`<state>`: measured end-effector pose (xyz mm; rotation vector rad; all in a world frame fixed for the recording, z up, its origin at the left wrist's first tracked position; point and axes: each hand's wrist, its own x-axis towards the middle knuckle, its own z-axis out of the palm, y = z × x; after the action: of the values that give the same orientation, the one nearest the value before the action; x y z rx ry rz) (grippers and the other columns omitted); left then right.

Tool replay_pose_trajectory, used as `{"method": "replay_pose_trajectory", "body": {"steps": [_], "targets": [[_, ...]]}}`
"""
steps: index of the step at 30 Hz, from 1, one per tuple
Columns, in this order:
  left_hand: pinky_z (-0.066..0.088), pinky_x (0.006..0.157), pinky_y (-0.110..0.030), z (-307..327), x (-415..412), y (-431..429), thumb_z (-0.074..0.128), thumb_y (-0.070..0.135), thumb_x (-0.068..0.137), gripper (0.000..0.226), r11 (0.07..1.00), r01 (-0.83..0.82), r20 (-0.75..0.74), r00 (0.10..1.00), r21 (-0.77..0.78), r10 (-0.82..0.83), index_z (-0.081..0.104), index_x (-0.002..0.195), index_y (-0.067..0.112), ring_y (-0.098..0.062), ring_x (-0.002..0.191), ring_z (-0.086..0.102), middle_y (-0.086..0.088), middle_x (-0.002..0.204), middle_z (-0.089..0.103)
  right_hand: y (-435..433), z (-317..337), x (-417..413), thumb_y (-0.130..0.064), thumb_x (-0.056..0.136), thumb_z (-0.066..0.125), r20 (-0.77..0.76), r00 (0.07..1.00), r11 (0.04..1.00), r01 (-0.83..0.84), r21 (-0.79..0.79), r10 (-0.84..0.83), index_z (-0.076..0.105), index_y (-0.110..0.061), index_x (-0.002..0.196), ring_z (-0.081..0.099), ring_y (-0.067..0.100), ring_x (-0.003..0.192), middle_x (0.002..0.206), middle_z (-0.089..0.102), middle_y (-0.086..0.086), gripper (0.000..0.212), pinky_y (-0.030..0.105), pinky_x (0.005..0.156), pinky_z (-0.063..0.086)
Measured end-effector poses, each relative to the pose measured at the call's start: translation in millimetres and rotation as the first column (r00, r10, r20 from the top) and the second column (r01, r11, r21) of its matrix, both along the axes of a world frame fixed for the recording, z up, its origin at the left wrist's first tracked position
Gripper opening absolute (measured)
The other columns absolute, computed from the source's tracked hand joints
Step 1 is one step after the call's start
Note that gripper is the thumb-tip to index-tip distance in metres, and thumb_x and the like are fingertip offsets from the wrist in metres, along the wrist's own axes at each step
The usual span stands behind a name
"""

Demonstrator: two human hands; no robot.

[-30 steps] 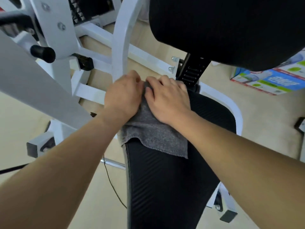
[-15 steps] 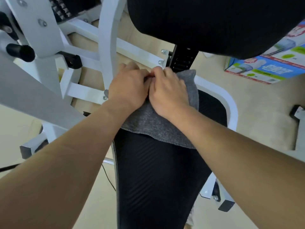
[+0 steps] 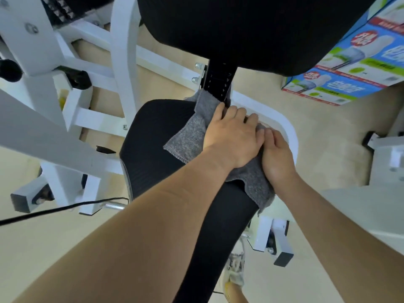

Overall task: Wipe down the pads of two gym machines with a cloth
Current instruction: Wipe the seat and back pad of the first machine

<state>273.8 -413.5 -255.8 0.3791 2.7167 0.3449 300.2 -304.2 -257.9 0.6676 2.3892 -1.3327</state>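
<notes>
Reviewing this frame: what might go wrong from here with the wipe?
1. The grey cloth rides up against the notched black post, right by the fingers of the left hand; it may snag or scrape there.
2. Under the right hand the cloth hangs over the edge of the seat pad and may slide off.
3. The pad's left part lies uncovered and may get skipped.

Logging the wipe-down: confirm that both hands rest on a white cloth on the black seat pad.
The cloth is grey, not white. The head view shows the left hand and right hand both resting on it on the black seat pad.
</notes>
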Motion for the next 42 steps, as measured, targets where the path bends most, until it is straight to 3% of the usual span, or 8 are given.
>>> {"method": "replay_pose_trajectory", "body": {"steps": [6,12,16,20,24,31,35,42], "targets": [[-0.006,0.119,-0.047,13,50,9,0.010,0.041,0.100,0.059,1.000,-0.028,0.066,0.997,-0.005,0.028,-0.001,0.153,0.018,-0.019,0.148,-0.009,-0.002,0.162,-0.005,-7,16,47,-0.030,0.102,0.026,0.018,1.000,1.000,0.018,-0.024,-0.017,0.017,-0.021,0.149,0.044,0.019,0.128,0.144,0.043,0.005,0.049,0.017,0.096,0.029],[-0.008,0.118,-0.047,34,107,8,0.011,0.041,0.100,0.058,1.000,-0.023,0.044,0.999,-0.008,0.024,0.000,0.153,0.019,-0.017,0.148,-0.010,0.000,0.162,-0.005,11,35,99,-0.025,0.101,0.027,-0.035,0.955,0.955,-0.294,0.034,0.295,0.027,-0.023,0.144,0.050,0.008,0.112,0.133,0.047,-0.009,0.043,0.004,0.089,0.036],[-0.009,0.117,-0.050,51,152,2,0.014,0.043,0.100,0.057,0.970,-0.242,-0.007,0.970,-0.017,0.242,0.010,0.153,0.022,-0.020,0.148,-0.005,0.001,0.162,0.004,22,44,108,-0.028,0.099,0.024,-0.078,0.709,0.677,-0.626,0.388,0.701,0.022,-0.016,0.148,0.021,0.018,0.144,0.156,0.021,0.003,0.050,0.040,0.115,0.025],[-0.012,0.115,-0.050,63,191,-3,0.019,0.038,0.100,0.058,0.841,-0.533,-0.096,0.846,-0.091,0.525,0.006,0.153,0.021,-0.024,0.148,-0.007,-0.002,0.162,0.000,-11,53,101,-0.038,0.094,0.012,-0.113,0.443,0.454,-0.829,0.325,0.889,0.024,-0.020,0.147,0.009,0.004,0.142,0.156,0.022,-0.003,0.058,0.038,0.119,0.014],[0.003,0.117,-0.051,74,243,3,0.032,0.033,0.096,0.060,0.709,-0.699,-0.213,0.709,-0.088,0.672,0.016,0.152,0.016,-0.029,0.148,0.008,-0.007,0.160,0.015,-27,59,132,-0.037,0.095,0.012,-0.167,0.267,0.309,-0.889,0.337,0.949,0.019,-0.023,0.148,0.008,0.006,0.145,0.157,0.019,-0.006,0.056,0.039,0.119,0.013],[0.009,0.122,-0.037,58,309,2,0.029,0.025,0.101,0.055,0.630,-0.726,-0.263,0.573,0.275,0.776,0.015,0.152,0.011,-0.021,0.149,-0.001,-0.007,0.161,0.011,-32,79,189,-0.040,0.096,0.010,-0.208,0.012,0.103,-0.895,0.433,0.978,0.018,-0.022,0.149,0.010,0.007,0.145,0.156,0.021,-0.007,0.057,0.033,0.119,0.014],[0.026,0.116,-0.027,63,309,-9,0.038,0.026,0.100,0.043,0.107,-0.689,0.072,0.226,0.716,0.971,0.038,0.143,0.027,-0.003,0.139,0.029,0.012,0.151,0.035,-43,87,176,-0.045,0.095,0.022,-0.185,-0.024,0.080,-0.838,0.539,0.983,0.027,-0.023,0.146,0.022,0.012,0.138,0.154,0.029,-0.005,0.056,0.029,0.111,0.024],[0.043,0.089,-0.020,49,285,-40,0.036,0.027,0.099,0.030,-0.113,-0.571,0.318,0.274,0.813,0.908,0.051,0.125,0.027,-0.003,0.104,0.056,0.010,0.116,0.061,-67,74,168,-0.046,0.094,0.017,-0.103,-0.042,0.034,-0.761,0.648,0.994,0.021,-0.029,0.148,0.013,0.015,0.145,0.157,0.019,-0.010,0.057,0.044,0.115,0.011]]}}
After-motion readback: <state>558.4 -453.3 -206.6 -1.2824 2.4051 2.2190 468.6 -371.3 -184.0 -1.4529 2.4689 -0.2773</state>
